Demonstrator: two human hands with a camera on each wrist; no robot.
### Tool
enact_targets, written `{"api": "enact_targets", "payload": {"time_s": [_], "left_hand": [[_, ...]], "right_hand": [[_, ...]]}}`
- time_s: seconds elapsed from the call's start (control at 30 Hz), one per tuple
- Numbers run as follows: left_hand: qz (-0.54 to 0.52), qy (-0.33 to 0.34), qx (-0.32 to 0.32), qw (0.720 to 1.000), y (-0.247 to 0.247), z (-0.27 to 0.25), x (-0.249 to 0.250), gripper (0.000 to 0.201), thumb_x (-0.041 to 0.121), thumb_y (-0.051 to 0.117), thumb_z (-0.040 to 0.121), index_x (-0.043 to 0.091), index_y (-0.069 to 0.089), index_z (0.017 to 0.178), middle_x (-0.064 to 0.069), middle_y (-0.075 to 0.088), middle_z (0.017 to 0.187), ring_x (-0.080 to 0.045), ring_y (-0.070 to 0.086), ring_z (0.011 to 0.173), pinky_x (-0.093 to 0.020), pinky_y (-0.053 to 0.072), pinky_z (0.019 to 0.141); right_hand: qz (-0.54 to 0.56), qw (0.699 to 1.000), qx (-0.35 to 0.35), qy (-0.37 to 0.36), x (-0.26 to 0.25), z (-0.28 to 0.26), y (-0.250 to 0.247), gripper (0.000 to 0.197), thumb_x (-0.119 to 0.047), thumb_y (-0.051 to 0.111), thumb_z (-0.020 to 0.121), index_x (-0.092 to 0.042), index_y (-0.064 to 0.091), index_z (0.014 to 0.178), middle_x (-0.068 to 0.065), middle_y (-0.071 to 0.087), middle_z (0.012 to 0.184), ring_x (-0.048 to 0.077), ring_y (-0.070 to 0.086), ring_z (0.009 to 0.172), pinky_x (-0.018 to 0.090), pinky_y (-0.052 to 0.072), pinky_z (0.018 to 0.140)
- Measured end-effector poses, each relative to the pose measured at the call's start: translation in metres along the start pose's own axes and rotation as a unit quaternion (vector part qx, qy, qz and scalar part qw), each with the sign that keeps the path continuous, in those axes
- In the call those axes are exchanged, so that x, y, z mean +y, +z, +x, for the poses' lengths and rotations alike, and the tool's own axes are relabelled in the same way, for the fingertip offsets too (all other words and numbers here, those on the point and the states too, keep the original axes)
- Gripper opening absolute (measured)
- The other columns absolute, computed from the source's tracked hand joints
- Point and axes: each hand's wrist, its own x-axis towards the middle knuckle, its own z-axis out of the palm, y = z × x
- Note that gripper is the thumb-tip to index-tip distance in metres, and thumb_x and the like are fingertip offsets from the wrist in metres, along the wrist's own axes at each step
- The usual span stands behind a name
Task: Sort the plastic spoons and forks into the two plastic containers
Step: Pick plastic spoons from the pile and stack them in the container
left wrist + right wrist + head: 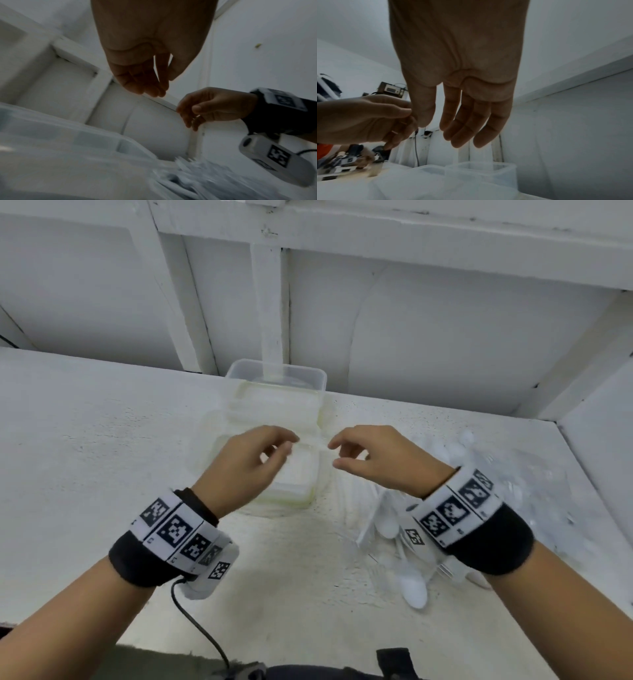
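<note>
Cutlery lay nearest to me: a loose heap of white plastic spoons and forks [414,590] on the white table [85,457], to my right, partly under my right wrist and spreading on toward the table's right edge. Most of the handles I could make out ran roughly away from me rather than across. Beyond the near end of the heap, both my hands hung in the air over the nearer container. My right hand [380,460] was relaxed, its fingers loosely extended and gripping nothing, and it was plainly the hand closer to the heap, which lay below and behind it, toward my body. My left hand [239,467] sat just beside it, fingertips almost meeting, thumb drawn in toward the forefinger; a faint pale streak showed between the two hands, but I could not tell whether the left pinched anything. Under the hands stood the near container [301,498], clear plastic, and I could make out no cutlery in it. Touching its far side, against the white wall, stood the far container [308,378], also clear. I judged the next pick would mean bringing the right hand back and down to the heap.
</note>
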Motion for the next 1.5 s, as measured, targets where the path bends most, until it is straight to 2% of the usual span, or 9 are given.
{"api": "enact_targets", "payload": {"time_s": [0.13, 0.23, 0.47, 0.73, 0.93, 1.0, 1.1, 1.2, 1.5], "left_hand": [[0.01, 0.11, -0.174, 0.979, 0.052, -0.011, 0.026, 0.045, 0.043, 0.036, 0.086, 0.014, 0.067, 0.101, 0.007, 0.061, 0.087, 0.001, 0.052, 0.074, -0.004, 0.038, 0.069], [0.084, 0.137, -0.226, 0.961, 0.094, -0.018, 0.032, 0.041, 0.041, 0.04, 0.091, 0.013, 0.063, 0.11, -0.005, 0.06, 0.102, -0.018, 0.057, 0.089, -0.025, 0.044, 0.075], [0.177, -0.057, -0.264, 0.946, 0.145, 0.006, 0.045, 0.035, 0.029, 0.046, 0.096, 0.003, 0.048, 0.121, -0.013, 0.049, 0.121, -0.028, 0.054, 0.102, -0.029, 0.04, 0.081], [0.125, -0.158, -0.279, 0.939, 0.137, 0.016, 0.044, 0.016, 0.027, 0.057, 0.09, 0.012, 0.055, 0.084, 0.0, 0.056, 0.085, -0.016, 0.052, 0.077, -0.023, 0.039, 0.064], [0.087, -0.198, -0.299, 0.929, 0.109, 0.013, 0.048, 0.009, 0.017, 0.048, 0.092, 0.012, 0.045, 0.086, -0.002, 0.057, 0.081, -0.01, 0.049, 0.061, -0.018, 0.037, 0.05], [0.081, -0.206, -0.308, 0.925, 0.1, 0.009, 0.048, 0.004, 0.016, 0.045, 0.093, 0.012, 0.044, 0.092, -0.005, 0.06, 0.084, -0.01, 0.048, 0.06, -0.019, 0.037, 0.051], [0.095, -0.214, -0.301, 0.925, 0.088, 0.001, 0.045, 0.01, 0.018, 0.041, 0.094, 0.018, 0.048, 0.102, 0.003, 0.055, 0.075, -0.01, 0.048, 0.06, -0.022, 0.037, 0.053], [0.104, -0.22, -0.273, 0.931, 0.081, -0.004, 0.04, 0.018, 0.029, 0.04, 0.097, 0.019, 0.055, 0.103, 0.009, 0.051, 0.072, -0.009, 0.049, 0.061, -0.021, 0.036, 0.054], [-0.013, -0.26, -0.232, 0.937, 0.088, -0.007, 0.035, 0.013, 0.012, 0.039, 0.094, 0.017, 0.051, 0.098, -0.002, 0.063, 0.083, -0.009, 0.047, 0.059, -0.019, 0.035, 0.049]], "right_hand": [[0.019, 0.997, 0.04, 0.056, 0.033, -0.061, 0.001, 0.024, -0.023, 0.063, 0.088, -0.016, 0.064, 0.111, -0.005, 0.065, 0.09, 0.007, 0.06, 0.083, 0.007, 0.042, 0.07], [0.018, 0.993, 0.047, 0.107, 0.055, -0.102, 0.01, 0.024, -0.023, 0.062, 0.088, -0.017, 0.064, 0.111, -0.007, 0.064, 0.087, 0.006, 0.06, 0.08, 0.007, 0.042, 0.067], [0.058, 0.983, 0.058, 0.166, 0.075, -0.148, 0.028, 0.021, -0.024, 0.06, 0.09, -0.018, 0.065, 0.109, -0.005, 0.067, 0.09, 0.006, 0.06, 0.083, 0.013, 0.045, 0.074], [0.057, 0.984, 0.057, 0.159, 0.072, -0.14, 0.027, 0.022, -0.028, 0.057, 0.092, -0.019, 0.063, 0.111, -0.008, 0.064, 0.089, 0.007, 0.06, 0.084, 0.022, 0.049, 0.08], [-0.187, 0.973, -0.053, 0.126, 0.062, -0.103, 0.035, 0.032, -0.032, 0.049, 0.095, -0.031, 0.055, 0.127, 0.003, 0.045, 0.116, 0.024, 0.039, 0.113, 0.037, 0.033, 0.091], [-0.269, 0.955, -0.066, 0.106, 0.058, -0.095, 0.046, 0.028, -0.028, 0.06, 0.087, -0.034, 0.063, 0.115, 0.004, 0.044, 0.108, 0.027, 0.041, 0.104, 0.037, 0.032, 0.082], [-0.359, 0.928, -0.038, 0.093, 0.059, -0.089, 0.057, 0.025, -0.029, 0.089, 0.039, -0.033, 0.067, 0.051, -0.001, 0.049, 0.073, 0.021, 0.051, 0.069, 0.032, 0.039, 0.058], [-0.365, 0.929, -0.032, 0.062, 0.068, -0.083, 0.063, 0.034, -0.022, 0.091, 0.025, -0.027, 0.06, 0.038, -0.003, 0.049, 0.068, 0.019, 0.05, 0.063, 0.028, 0.032, 0.055], [-0.09, 0.995, 0.003, -0.039, 0.068, -0.09, 0.047, 0.008, -0.009, 0.062, 0.082, -0.008, 0.066, 0.089, -0.003, 0.041, 0.088, 0.015, 0.044, 0.074, 0.031, 0.035, 0.063]]}}
